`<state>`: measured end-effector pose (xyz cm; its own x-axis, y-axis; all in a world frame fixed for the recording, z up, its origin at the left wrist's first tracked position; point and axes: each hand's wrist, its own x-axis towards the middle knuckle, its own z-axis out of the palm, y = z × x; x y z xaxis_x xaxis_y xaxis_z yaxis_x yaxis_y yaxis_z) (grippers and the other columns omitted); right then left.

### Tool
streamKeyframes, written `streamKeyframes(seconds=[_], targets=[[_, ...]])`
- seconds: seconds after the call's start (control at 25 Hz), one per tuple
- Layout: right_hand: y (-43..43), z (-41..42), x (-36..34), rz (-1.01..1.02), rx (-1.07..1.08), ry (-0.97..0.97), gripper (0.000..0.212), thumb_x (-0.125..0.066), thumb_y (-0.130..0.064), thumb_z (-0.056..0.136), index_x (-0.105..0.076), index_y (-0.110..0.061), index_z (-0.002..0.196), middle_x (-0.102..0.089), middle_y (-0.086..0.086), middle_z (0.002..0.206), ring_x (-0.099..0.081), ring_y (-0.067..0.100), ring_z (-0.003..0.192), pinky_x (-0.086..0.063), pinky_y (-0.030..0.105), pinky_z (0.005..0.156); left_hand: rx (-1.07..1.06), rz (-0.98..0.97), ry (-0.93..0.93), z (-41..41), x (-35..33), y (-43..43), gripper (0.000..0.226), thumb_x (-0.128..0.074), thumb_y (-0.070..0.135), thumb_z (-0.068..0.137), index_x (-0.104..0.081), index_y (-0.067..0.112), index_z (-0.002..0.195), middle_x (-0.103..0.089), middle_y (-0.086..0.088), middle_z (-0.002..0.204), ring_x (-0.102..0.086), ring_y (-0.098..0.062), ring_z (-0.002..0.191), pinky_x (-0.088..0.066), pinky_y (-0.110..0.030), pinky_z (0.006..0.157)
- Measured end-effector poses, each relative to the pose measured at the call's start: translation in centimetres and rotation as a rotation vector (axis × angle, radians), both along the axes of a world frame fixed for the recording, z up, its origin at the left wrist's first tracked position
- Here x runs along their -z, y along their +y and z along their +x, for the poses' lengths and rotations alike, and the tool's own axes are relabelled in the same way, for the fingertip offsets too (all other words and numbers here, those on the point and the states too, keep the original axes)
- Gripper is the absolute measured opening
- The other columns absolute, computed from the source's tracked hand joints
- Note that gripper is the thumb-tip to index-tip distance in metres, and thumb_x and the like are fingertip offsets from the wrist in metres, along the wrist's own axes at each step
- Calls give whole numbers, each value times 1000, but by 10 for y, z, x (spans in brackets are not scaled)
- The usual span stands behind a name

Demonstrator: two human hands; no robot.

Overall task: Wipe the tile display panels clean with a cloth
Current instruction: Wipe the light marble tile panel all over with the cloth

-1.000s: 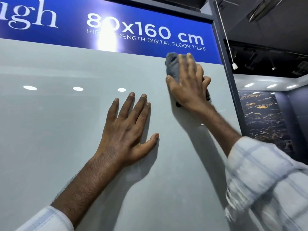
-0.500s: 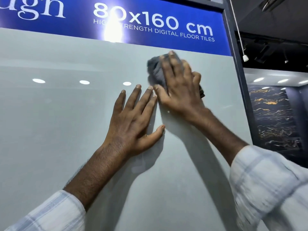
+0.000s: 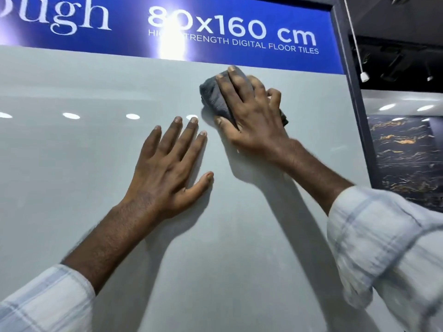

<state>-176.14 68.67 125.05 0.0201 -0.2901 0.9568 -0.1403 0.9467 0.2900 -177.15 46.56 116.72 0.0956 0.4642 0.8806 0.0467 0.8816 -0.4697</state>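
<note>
Closest to me are two pale checked sleeves, the left sleeve point(image 3: 45, 300) low down and the right sleeve point(image 3: 383, 248) at the side. My left grip point(image 3: 167, 168) lies flat on the grey panel point(image 3: 72, 176), with its fingers spread and straight and nothing in it. Just up and to the right of it, close but not touching, my right grip point(image 3: 251, 116) holds the cloth point(image 3: 213, 97) against the panel. The grey cloth is bunched under the palm. The long fingers lie over it, the little finger is curled at its right side, and the thumb sits at its low edge. Some cloth sticks out on the left of the fingers, and a bit shows on the right. The cloth is near the top of the panel, just under the blue sign point(image 3: 119, 37). Far off on the right stands a dark tile point(image 3: 405, 159) with gold streaks.
</note>
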Motion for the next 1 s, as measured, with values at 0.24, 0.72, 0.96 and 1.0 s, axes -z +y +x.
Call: streamKeyframes(seconds=[0.24,0.72,0.96,1.0], targets=[[18,-1,-51,-320,-46,-105,77,-40,-56,100,-11,-27,166,-6,2,174,-14,37,155,-20,60,116,31,14,-4,-2,2,1,78,-34,59,99,-39,10,160,-26,-13,170,-23,-35,158,-19,-56,125],[3,2,9,-197,-64,-43,77,-40,-53,98,-14,-27,166,-7,1,175,-15,34,156,-24,51,114,70,-19,-25,3,18,-5,79,-40,58,97,-44,7,157,-31,-13,169,-26,-35,157,-20,-58,124],[38,-2,25,20,53,-8,79,-45,-56,92,-27,-27,164,-19,2,173,-29,31,152,-34,51,103,44,-62,-38,4,60,-13,77,-41,55,99,-41,6,158,-29,-13,169,-23,-35,158,-24,-62,123],[40,0,12,-78,31,-34,78,-44,-56,94,-24,-28,164,-16,1,173,-25,30,153,-31,52,106,48,-60,-40,3,62,-12,77,-41,55,99,-40,5,159,-28,-14,169,-23,-35,158,-23,-62,123]])
